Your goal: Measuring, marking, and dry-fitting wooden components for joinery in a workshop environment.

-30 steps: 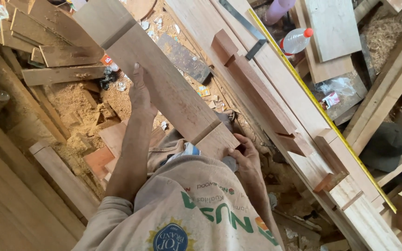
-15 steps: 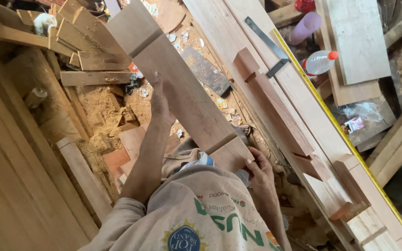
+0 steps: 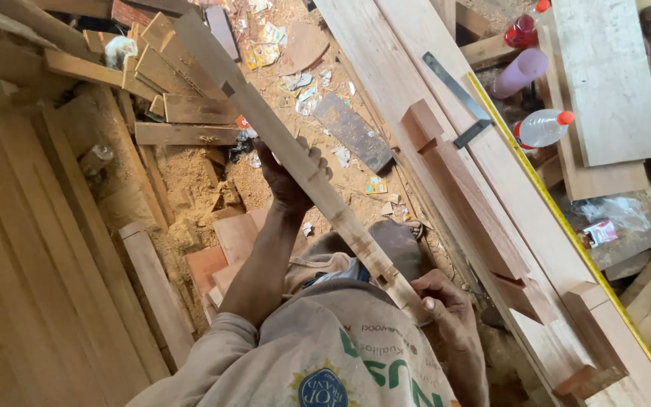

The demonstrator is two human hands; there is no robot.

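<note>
Seen from above, inside a cluttered wood workshop. Largest, right of the held timber: a long pale plank (image 3: 446, 128) with a yellow tape measure (image 3: 566, 226) along its far edge and reddish blocks (image 3: 476, 203) lying on it. Left of the held timber: stacked boards (image 3: 32, 286) and offcuts over sawdust. Central: a long notched timber rail (image 3: 303, 162), turned on edge, running diagonally from upper left down toward the body. Left hand (image 3: 284, 177) wrapped around the rail's middle from below; right hand (image 3: 446, 309) gripping its near end, thumb on top. Judged best done by keeping both grips firm, near end steady, far end clear of the offcut pile. Beyond the plank: a clear plastic bottle (image 3: 544, 126), smallest.
</note>
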